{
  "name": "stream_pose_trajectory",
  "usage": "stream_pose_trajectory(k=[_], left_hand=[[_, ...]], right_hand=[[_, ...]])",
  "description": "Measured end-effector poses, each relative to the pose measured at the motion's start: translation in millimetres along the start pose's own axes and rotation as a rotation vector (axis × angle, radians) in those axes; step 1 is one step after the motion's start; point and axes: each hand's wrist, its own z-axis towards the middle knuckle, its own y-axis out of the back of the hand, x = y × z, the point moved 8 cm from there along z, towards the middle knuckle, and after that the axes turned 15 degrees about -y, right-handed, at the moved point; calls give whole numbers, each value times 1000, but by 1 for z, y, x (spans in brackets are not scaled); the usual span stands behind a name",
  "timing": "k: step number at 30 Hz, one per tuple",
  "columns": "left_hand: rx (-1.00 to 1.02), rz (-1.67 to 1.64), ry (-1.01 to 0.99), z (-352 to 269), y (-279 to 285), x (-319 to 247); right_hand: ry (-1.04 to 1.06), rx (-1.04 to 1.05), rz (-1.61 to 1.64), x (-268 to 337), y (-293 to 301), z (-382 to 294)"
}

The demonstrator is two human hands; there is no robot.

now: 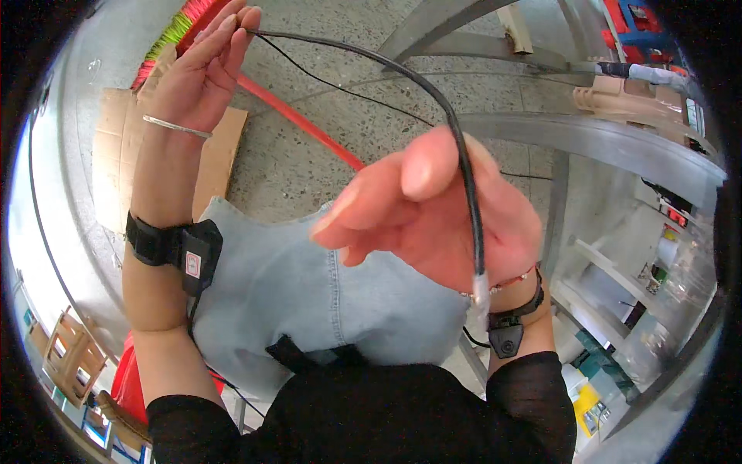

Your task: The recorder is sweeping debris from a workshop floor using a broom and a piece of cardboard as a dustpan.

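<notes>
A thick black cable arcs across the view between my two hands. Its far part meets the fingertips of my left hand, at the upper left, which grips it. My right hand is close to the camera with its fingers curled; the cable runs between the fingers and over the palm. A whitish, wrapped-looking tip ends the cable near my right wrist. From beside the left fingertips, a thinner black wire slants down behind the right hand. What the left fingertips cover is hidden.
Below the left arm lies cardboard on the speckled floor. A broom with red and green bristles has a red handle. A grey metal frame stands on the right, with shelves beyond.
</notes>
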Motion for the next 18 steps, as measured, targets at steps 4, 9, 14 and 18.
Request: stream_pose_trajectory(k=[4,9,14,18], left_hand=[[15,130,-41,-5,-6,2],[-9,91,-37,-6,-6,6],[-197,57,-2,-12,0,13],[-302,60,20,-19,-10,15]], right_hand=[[41,-46,-113,-5,6,3],[84,-104,-424,-4,2,5],[122,-155,-436,-4,3,4],[112,-138,-489,-7,3,4]])
